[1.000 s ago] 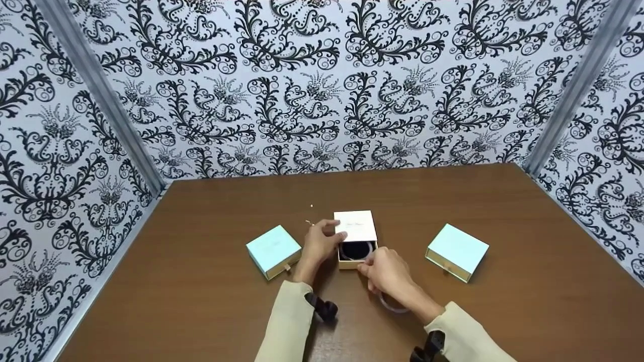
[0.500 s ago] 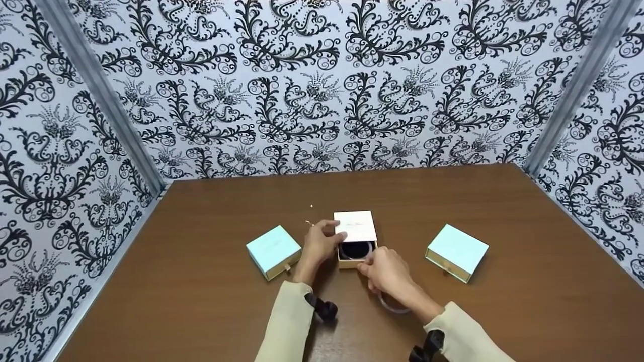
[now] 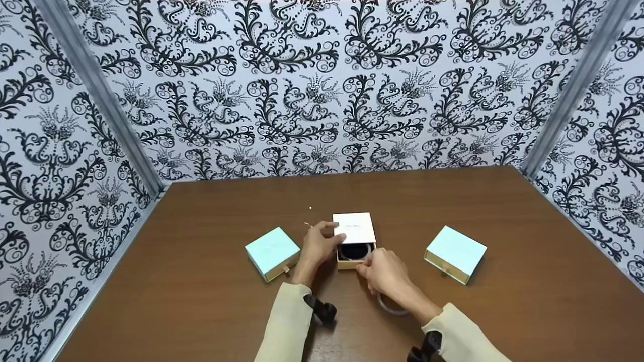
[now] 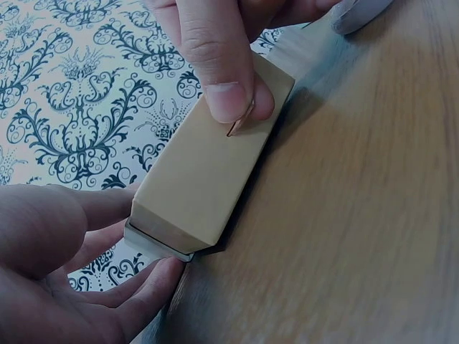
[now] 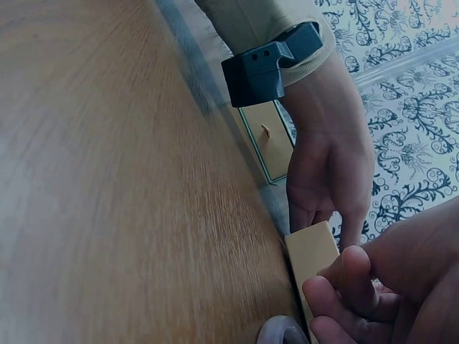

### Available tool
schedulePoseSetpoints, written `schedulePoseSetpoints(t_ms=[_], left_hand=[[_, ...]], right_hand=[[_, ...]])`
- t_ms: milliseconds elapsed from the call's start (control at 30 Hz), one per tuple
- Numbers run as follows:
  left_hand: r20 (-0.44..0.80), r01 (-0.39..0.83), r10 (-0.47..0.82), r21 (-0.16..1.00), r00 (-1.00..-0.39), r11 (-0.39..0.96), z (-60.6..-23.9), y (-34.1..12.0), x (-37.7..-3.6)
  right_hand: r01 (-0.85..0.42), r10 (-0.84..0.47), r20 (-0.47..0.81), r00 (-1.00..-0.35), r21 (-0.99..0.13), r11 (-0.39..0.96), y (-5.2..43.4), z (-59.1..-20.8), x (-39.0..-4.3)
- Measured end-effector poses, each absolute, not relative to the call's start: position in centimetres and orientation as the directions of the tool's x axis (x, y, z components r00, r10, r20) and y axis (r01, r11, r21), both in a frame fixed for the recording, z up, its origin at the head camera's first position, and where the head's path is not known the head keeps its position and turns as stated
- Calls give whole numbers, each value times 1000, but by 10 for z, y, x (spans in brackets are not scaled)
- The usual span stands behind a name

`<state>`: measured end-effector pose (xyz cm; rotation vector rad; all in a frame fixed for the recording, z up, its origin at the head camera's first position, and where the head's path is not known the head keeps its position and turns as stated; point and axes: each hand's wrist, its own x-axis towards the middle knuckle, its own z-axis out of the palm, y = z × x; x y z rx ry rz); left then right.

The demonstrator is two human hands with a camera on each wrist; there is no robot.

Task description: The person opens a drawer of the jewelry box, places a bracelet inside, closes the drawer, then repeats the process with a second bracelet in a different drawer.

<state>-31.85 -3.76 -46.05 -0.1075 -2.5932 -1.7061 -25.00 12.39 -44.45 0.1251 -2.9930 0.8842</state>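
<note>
A white drawer box [image 3: 353,227] stands mid-table with its tan-fronted drawer [image 4: 193,179] partly out. Inside the drawer is a dark lining, with what looks like a pale ring-shaped bangle [image 3: 369,252] round it. My left hand [image 3: 317,247] grips the white sleeve at its left side, fingers and thumb on its edges. With thumb and finger, my right hand [image 3: 386,271] pinches the small ribbon tab [image 4: 241,125] on the drawer front. A second pale bangle [image 3: 392,308] lies on the table below the right hand, partly hidden by it.
A mint drawer box [image 3: 272,252] sits to the left, close by my left wrist, and another mint box [image 3: 456,252] to the right. Tiny light bits [image 3: 310,207] lie behind the left hand. Patterned walls [image 3: 322,100] enclose the table's back and sides.
Both hands keep their hold on the box. The drawer seems to stand very slightly further in than before. The head view has shifted a little.
</note>
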Motion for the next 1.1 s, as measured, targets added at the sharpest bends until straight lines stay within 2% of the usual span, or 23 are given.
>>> schedulePoseSetpoints(t_ms=[1100], left_hand=[[88, 101, 52, 914, -995, 393, -461, -37, -319]], right_hand=[[-87, -74, 46, -996, -557, 826, 126, -446, -258]])
